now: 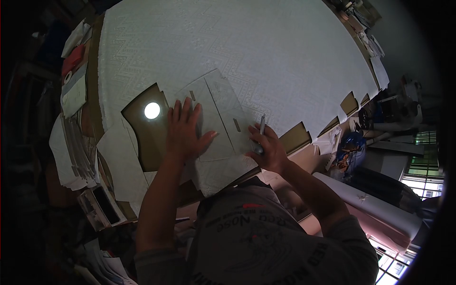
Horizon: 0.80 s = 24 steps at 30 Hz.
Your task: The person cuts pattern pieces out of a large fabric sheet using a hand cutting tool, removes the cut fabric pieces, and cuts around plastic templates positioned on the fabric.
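Note:
My left hand (184, 130) lies flat with its fingers spread on a pale pattern piece (223, 102), which has a long dark line and small slots. The pattern piece rests on a large white patterned fabric (190, 42). In my right hand (270, 151) is a slim silver tool that looks like scissors (262, 124), its tip pointing away from me. My fingers wrap its lower part and hide much of it. This hand is at the right edge of the pattern piece. Left of my left hand, a cut-away gap bares the brown tabletop (151, 142), with a bright round spot on it.
Cut white pieces (121, 166) lie at the left of the table, beside stacked paper patterns (76, 152). More cut gaps (294, 137) run along the right fabric edge. A blue plastic bag (351, 145) and a large pale roll (370, 199) stand to the right.

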Tool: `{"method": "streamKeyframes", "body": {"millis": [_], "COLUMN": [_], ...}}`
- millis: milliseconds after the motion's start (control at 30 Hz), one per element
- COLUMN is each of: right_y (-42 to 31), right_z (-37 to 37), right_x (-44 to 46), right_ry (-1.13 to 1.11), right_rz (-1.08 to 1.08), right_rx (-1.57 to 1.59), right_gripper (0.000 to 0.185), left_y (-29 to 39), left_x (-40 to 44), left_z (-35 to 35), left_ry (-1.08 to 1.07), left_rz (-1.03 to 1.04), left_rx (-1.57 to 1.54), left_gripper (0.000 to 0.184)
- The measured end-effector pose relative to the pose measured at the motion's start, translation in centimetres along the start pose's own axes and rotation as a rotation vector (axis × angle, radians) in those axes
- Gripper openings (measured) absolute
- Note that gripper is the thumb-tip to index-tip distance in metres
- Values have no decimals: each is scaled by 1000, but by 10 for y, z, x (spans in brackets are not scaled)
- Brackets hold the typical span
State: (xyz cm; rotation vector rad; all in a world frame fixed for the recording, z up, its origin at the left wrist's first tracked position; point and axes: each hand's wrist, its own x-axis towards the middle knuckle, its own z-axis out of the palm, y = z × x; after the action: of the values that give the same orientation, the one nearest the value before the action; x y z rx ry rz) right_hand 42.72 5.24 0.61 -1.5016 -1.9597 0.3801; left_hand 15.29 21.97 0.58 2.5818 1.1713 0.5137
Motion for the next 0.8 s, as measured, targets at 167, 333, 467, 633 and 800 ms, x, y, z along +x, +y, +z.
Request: {"method": "streamKeyframes", "body": {"millis": [167,333,467,633,800], "right_y": [-1,0,0,0,3], "right_z": [-2,-1,-1,-1,2], "right_x": [1,1,1,2,-1], "right_ry": [-10,0,-7,8,5], "right_rz": [-14,-23,-29,-62,-65], "right_rx": [-28,-18,-26,-65,-55], "right_gripper": [65,64,62,62,60], "left_y": [4,2,2,3,1], "left_x": [0,0,0,0,-1], "left_z": [-4,-3,-4,-6,-2], "left_ry": [-6,9,2,-19,2], "left_rz": [-8,-6,-3,-21,-3], "left_rx": [-4,13,0,-12,-12], "left_gripper": [92,91,91,91,92]}}
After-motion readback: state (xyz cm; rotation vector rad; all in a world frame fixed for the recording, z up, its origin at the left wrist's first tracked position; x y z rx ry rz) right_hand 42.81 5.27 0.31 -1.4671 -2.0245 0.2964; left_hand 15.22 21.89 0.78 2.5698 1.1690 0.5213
